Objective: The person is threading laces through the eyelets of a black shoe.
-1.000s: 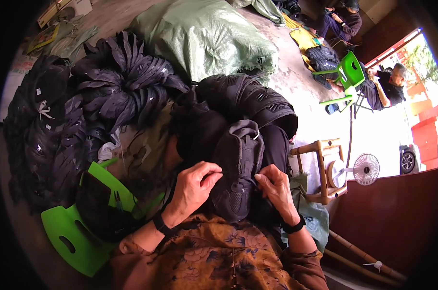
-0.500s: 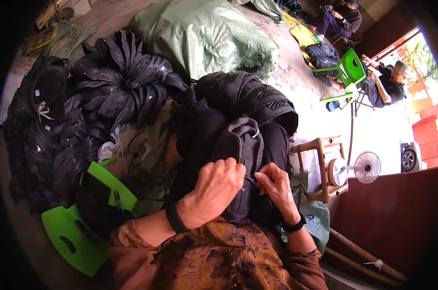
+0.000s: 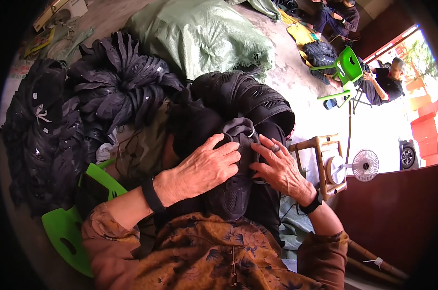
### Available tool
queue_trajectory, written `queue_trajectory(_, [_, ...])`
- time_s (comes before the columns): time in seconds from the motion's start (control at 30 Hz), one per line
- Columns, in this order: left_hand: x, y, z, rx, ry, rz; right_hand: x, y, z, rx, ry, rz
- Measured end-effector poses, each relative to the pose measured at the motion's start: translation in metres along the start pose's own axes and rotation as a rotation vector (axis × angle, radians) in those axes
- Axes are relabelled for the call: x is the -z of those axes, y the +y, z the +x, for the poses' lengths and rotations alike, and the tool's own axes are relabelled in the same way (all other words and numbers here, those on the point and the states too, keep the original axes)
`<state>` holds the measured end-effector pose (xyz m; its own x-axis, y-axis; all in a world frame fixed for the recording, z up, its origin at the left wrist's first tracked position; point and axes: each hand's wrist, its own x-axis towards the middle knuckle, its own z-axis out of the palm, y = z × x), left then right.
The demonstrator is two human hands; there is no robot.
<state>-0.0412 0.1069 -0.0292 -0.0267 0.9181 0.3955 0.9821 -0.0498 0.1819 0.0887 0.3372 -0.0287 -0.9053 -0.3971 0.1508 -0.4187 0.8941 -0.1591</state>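
A black shoe upper (image 3: pixel 233 193) lies lengthwise on my lap, its patterned end towards me and its dark padded collar (image 3: pixel 239 126) away from me. My left hand (image 3: pixel 202 166) is closed on its left edge, with bent fingers near the collar. On the opposite edge, my right hand (image 3: pixel 282 169) holds with thumb and fingers, a ring showing on one finger. The fingers partly cover the middle of the upper. Just beyond, a curved stack of black uppers (image 3: pixel 243 94) rests across my knees.
Bundled black uppers (image 3: pixel 40 140) are heaped at left, behind a green plastic chair (image 3: pixel 67 237). A large pale green sack (image 3: pixel 199 38) lies ahead. At right are a bamboo stool (image 3: pixel 320 164) and a small white fan (image 3: pixel 365 165). Other people sit at the far right.
Both hands have shifted up along the upper towards its collar. My right fingers have spread from a pinch onto the edge, and both forearms have moved outward.
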Motion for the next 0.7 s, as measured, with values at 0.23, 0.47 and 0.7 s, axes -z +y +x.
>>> queue_trajectory(0.23, [-0.010, -0.001, 0.010, 0.093, -0.066, -0.100, 0.011, 0.009, 0.029, 0.106, -0.207, 0.072])
queue_trajectory(0.47, [-0.010, -0.004, 0.007, 0.160, -0.101, -0.289, -0.007, -0.001, 0.026, -0.192, -0.311, 0.161])
queue_trajectory(0.7, [-0.034, 0.038, 0.009, 0.285, -0.009, 0.092, 0.077, 0.170, -0.064, -0.877, 0.560, 0.773])
